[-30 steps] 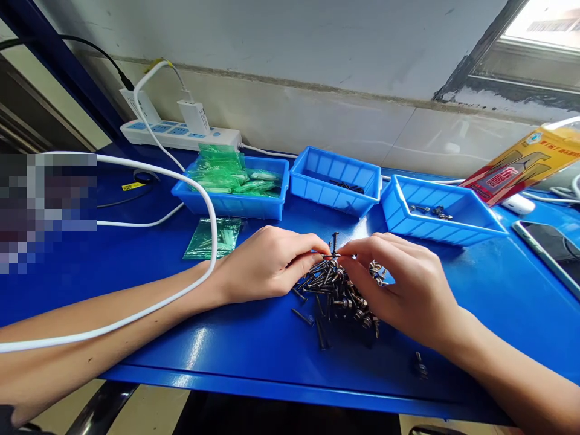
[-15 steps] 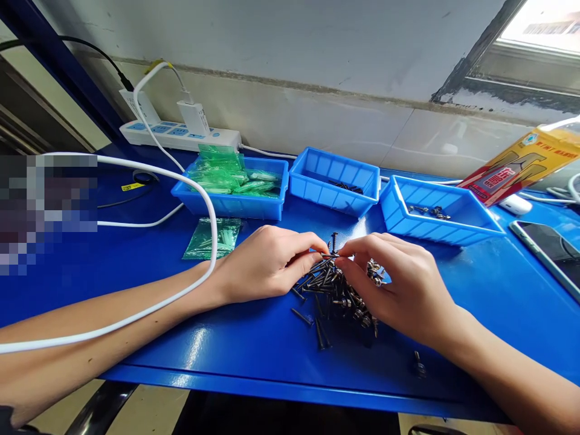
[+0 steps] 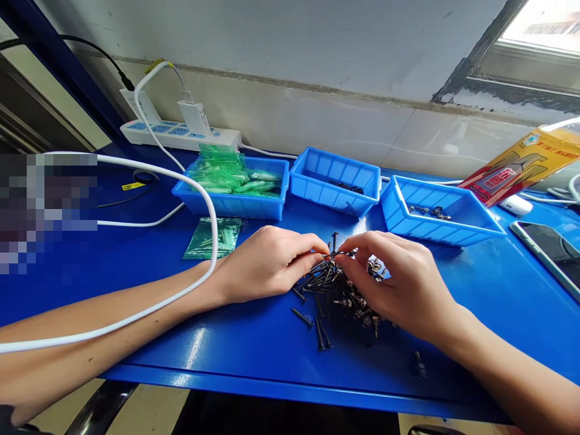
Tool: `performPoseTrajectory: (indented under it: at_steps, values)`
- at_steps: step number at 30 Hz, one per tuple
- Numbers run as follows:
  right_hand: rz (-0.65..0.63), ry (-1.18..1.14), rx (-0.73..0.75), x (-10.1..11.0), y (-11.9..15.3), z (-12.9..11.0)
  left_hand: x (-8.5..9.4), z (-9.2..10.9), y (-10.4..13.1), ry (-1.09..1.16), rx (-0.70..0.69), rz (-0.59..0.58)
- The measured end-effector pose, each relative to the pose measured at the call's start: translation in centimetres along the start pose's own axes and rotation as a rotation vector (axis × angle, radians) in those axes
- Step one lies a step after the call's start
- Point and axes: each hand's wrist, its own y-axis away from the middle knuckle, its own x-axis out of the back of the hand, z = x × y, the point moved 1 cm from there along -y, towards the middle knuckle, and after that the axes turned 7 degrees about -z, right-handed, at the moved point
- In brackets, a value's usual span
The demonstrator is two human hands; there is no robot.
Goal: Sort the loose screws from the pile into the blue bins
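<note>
Dark screws lie in a loose pile [image 3: 324, 279] on the blue table, mixed with shinier hex-headed screws [image 3: 362, 314]. My left hand [image 3: 276, 260] is at the pile's upper left, thumb and forefinger pinched on a dark screw. From the right, my right hand [image 3: 399, 278] reaches over the pile, its thumb and forefinger closed at the same spot; whether they grip that screw or another is too small to tell. Behind stand a blue bin of green packets [image 3: 231, 205], a bin with dark screws [image 3: 335, 190] and a bin with a few shiny screws [image 3: 444, 223].
A green packet [image 3: 212, 238] lies beside my left wrist. A white cable [image 3: 181, 294] crosses over my left forearm. A power strip [image 3: 181, 134] stands at the back left. To the right are a yellow and red box [image 3: 521, 163] and a phone [image 3: 550, 254].
The fingertips of my right hand have shifted slightly at the pinch, and that hand has lifted a little. My left hand has hardly moved.
</note>
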Motion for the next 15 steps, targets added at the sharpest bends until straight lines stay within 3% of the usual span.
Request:
performPoseTrajectory:
  at_steps: [8, 15]
  values:
    - [-0.042, -0.031, 0.091, 0.20, 0.05, -0.11, 0.01, 0.07, 0.00, -0.011, 0.041, 0.029]
    - [-0.002, -0.035, 0.061, 0.10, -0.05, 0.21, -0.04, 0.01, 0.08, -0.020, 0.027, 0.057]
